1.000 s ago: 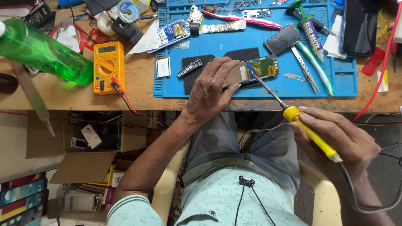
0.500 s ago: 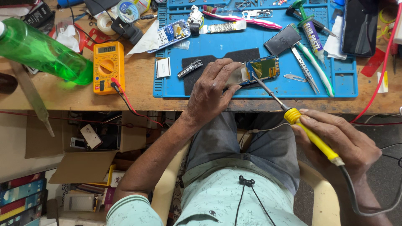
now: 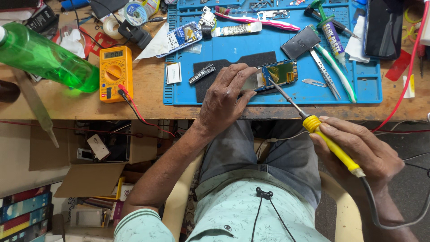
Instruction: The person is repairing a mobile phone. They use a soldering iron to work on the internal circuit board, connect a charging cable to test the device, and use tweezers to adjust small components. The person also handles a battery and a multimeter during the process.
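Soldering iron (image 3: 329, 143) slants up-left, tip at circuit board (image 3: 277, 74).

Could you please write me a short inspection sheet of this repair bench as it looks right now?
Surface: wooden bench with a blue work mat on it.
Job's things: an opened small device showing its circuit board lies on the mat; a yellow-handled soldering iron has its tip at the board.
Clutter: green bottle, yellow multimeter, toothbrush, tweezers, dark phone, solder reel.
Hands: left hand pins the device down; right hand holds the iron's handle.
Cables: the multimeter's red and black leads hang over the bench edge; the iron's grey cord loops by the right wrist.
Surroundings: open cardboard box and stacked books below the bench.
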